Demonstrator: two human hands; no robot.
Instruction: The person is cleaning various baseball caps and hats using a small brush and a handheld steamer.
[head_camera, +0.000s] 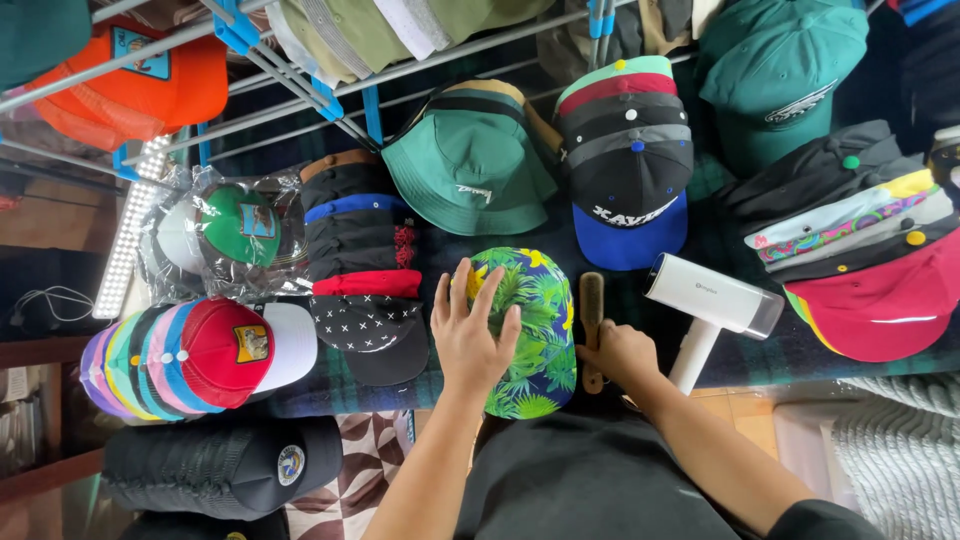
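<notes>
- Leaf-print cap (535, 335), the thing under the hands, lies crown up near the front edge of the dark plaid table (745, 355), right beneath the left hand (470, 335); its cloth is blue with green and yellow tropical leaves, rounded and smooth, with its near part hanging at the table's edge.
- Table edge runs just behind both wrists, and past it the person's dark clothing fills the view; open surface is scarce, with only narrow strips of plaid showing beside the right hand (620, 355).
- Stack of dark caps (362, 270), the lowest one marked with small white crosses, sits just outside the left hand's thumb side, nearly touching the leaf-print cap.
- Green bucket hat (468, 165) lies beyond the left hand's fingertips, a little apart from them.
- Stack of peaked caps with a blue brim (628, 175) sits beyond the right hand.
- White handheld steamer (712, 305) lies just past the right hand on its outer side, its handle reaching toward the table edge.
- Left hand is spread wide, fingers splayed, palm pressed flat on the cap's crown.
- Right hand is curled around the lower end of the wooden brush, holding it.
- Wooden brush (591, 310) is narrow, and stands between the two hands, right beside the leaf-print cap's edge.
</notes>
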